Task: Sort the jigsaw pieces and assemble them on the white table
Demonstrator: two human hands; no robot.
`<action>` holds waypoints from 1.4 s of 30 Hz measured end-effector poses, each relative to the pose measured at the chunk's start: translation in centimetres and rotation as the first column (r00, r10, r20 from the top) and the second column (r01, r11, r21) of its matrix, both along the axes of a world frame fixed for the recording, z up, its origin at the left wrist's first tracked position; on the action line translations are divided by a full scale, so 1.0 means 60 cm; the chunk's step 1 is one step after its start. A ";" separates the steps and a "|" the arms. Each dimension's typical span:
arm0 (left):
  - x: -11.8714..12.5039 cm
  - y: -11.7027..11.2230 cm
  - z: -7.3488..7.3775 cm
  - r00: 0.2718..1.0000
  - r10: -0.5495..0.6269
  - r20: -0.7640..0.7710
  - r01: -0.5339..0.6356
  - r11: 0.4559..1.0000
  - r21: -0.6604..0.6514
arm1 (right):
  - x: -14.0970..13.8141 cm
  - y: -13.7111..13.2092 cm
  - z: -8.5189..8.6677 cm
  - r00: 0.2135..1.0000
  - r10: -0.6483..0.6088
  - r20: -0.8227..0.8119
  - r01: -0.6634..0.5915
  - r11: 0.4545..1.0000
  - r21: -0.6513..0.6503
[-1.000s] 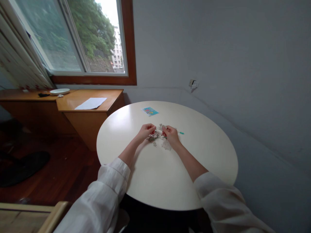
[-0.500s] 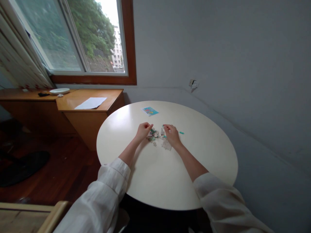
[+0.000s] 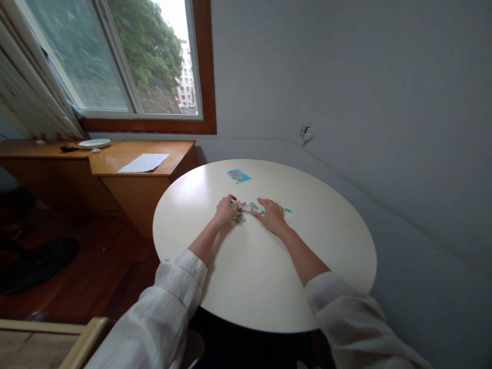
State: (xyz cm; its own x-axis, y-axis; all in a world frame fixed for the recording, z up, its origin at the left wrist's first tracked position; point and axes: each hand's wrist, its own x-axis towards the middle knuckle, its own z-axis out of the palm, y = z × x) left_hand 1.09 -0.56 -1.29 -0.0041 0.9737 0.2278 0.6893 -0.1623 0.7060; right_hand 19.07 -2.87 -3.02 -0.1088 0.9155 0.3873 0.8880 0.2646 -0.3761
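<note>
A small heap of jigsaw pieces (image 3: 248, 207), teal and pale, lies near the middle of a round cream table (image 3: 246, 277). My left hand (image 3: 226, 209) rests on the heap's left side with its fingers curled down onto the pieces. My right hand (image 3: 272, 213) lies flat on the heap's right side, fingers stretched out over the pieces. One loose teal piece (image 3: 287, 210) sits just right of my right hand. White sleeves cover both my forearms near the bottom of the view.
A small printed picture card (image 3: 237, 176) lies at the table's far side. A wooden desk (image 3: 126, 169) to the left carries a paper sheet (image 3: 143, 163) and a white plate (image 3: 94, 144). A window is above it. A wooden chair back (image 3: 82, 341) shows at bottom left.
Both hands held pieces up between them a second ago. They have come down onto the table and now press on the spread pieces, which show more teal.
</note>
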 end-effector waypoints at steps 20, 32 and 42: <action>0.003 0.012 0.001 0.916 -0.092 0.391 0.075 0.995 0.059 | -0.042 -0.030 0.019 0.920 0.359 -0.155 -0.375 0.923 -0.085; -0.007 -0.006 -0.001 0.987 -0.144 -0.074 0.143 0.990 -0.019 | 0.087 -0.004 0.041 0.990 0.011 0.139 0.029 0.958 -0.284; 0.003 -0.011 0.000 0.929 -0.335 -0.156 0.340 0.940 0.010 | 0.046 -0.005 0.016 0.981 0.181 -0.063 -0.188 0.974 -0.127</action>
State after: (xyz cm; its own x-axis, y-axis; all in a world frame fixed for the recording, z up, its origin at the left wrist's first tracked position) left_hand 1.25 -1.23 -1.28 0.3602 0.9027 0.2353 0.6869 -0.4273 0.5878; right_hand 21.84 -3.14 -2.08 -0.2643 0.9248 0.2736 0.8074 0.3674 -0.4617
